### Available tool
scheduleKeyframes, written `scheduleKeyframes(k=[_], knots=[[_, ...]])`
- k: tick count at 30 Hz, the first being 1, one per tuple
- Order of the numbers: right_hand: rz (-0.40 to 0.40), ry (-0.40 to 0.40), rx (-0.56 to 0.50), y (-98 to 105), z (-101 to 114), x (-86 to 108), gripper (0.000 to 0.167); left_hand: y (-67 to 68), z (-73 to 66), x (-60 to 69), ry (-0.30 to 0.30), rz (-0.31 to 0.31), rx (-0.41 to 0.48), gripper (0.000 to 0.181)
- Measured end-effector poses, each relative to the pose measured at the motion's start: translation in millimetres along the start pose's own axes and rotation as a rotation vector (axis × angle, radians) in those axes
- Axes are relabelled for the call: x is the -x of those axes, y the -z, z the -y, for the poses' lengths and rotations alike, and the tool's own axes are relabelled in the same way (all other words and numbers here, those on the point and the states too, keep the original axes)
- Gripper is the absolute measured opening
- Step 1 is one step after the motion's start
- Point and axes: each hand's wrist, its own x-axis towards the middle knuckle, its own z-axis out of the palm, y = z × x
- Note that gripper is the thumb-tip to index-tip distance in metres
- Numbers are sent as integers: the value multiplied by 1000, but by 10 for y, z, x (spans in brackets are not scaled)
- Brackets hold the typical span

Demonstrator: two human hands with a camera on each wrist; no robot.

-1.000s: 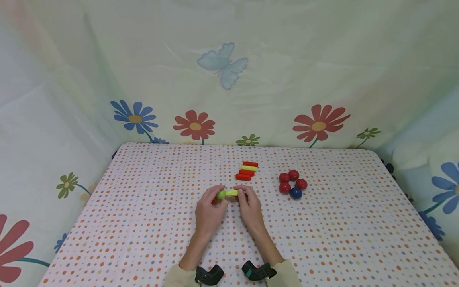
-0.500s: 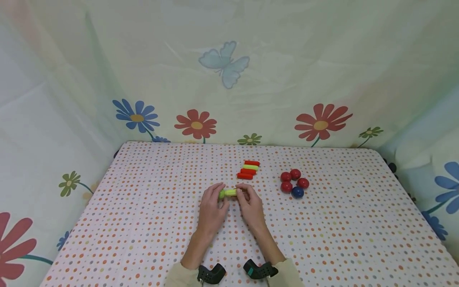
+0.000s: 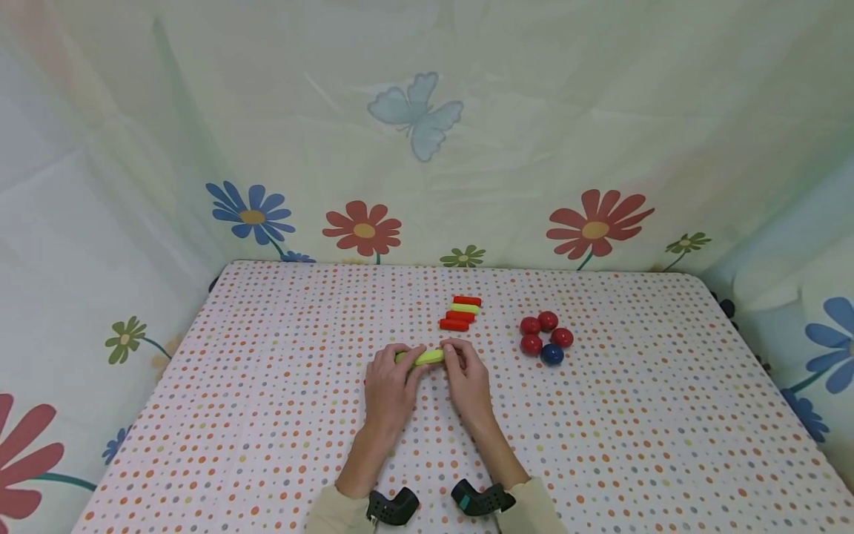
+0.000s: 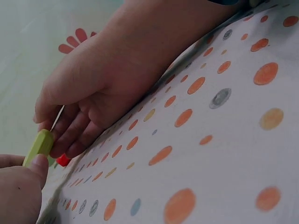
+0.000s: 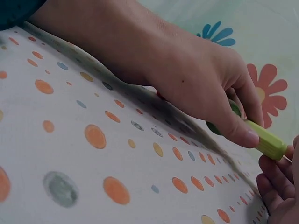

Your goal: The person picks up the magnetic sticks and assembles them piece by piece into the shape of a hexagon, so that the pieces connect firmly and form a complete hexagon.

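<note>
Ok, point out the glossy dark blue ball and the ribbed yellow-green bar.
Glossy dark blue ball (image 3: 552, 354): head view, visible middle.
Ribbed yellow-green bar (image 5: 267, 142): right wrist view, middle of its side.

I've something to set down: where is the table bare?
Bare: the table from its left edge nearly to the left hand, and from the balls to its right edge. Crowded: the middle, with that hand, a red piece beside it, the right hand, and loose sticks.

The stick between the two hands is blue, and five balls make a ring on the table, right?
Not blue: the stick between the left hand and right hand is yellow-green, as the head view shows. Five balls do make a ring on the table.
</note>
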Motion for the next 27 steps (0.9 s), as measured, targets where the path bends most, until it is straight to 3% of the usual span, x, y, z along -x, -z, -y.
scheduleKeyframes(k=[8,16,24,27], knots=[[-21,14,-20,-9,11,-11,30,22,15,-18,-59,-5,-68,22],[-95,54,18,38,16,-21,22,30,16,-42,-52,23,-86,34],[-321,196,264,171,-60,-28,19,5,21,10,-49,86,-113,30],[-372,228,303,231,-64,-47,20,0,25,16,-32,105,-97,29]])
